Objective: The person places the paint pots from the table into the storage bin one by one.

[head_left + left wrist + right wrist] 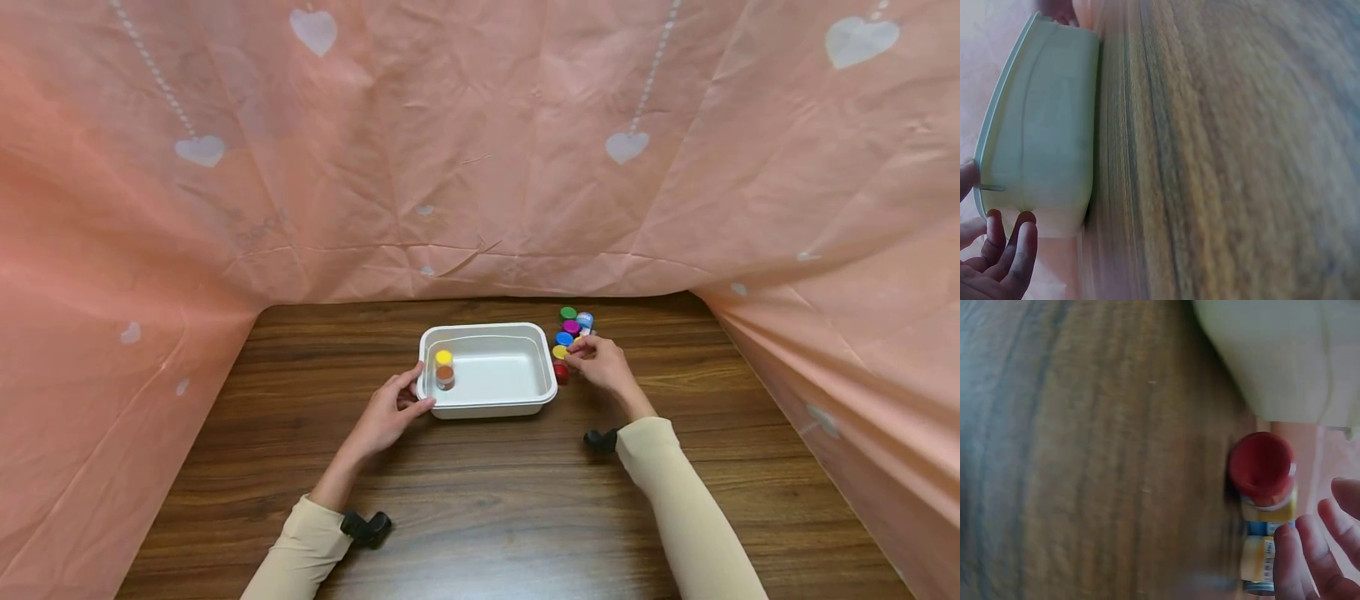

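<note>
1. Fingers first: left hand [386, 414] loosely spread against the left end of the tub, thumb on the rim and fingertips [1017, 245] at the lower corner, apparently to steady it; right hand [602, 364] reaching into the cluster of jars, fingers [1297, 562] lightly curled toward the yellow-lidded one, though whether already pinching it cannot be told.
2. Pink sheet with pale hearts [480, 150] draped behind and down both sides, closing off the work area.
3. Dark wood-grain bench [487, 508] carrying everything.
4. White rectangular tub [491, 400] at the middle of the bench, between the two hands.
5. Row of small colour-lidded jars [570, 333] just beside the tub's right end, green, pink, blue and yellow lids, kept near for a short reach.
6. Red-lidded jar [1261, 464] nearest the tub's right end, upright, untouched.
7. One jar with a yellow lid [444, 367] standing upright inside the tub, at its left end.
</note>
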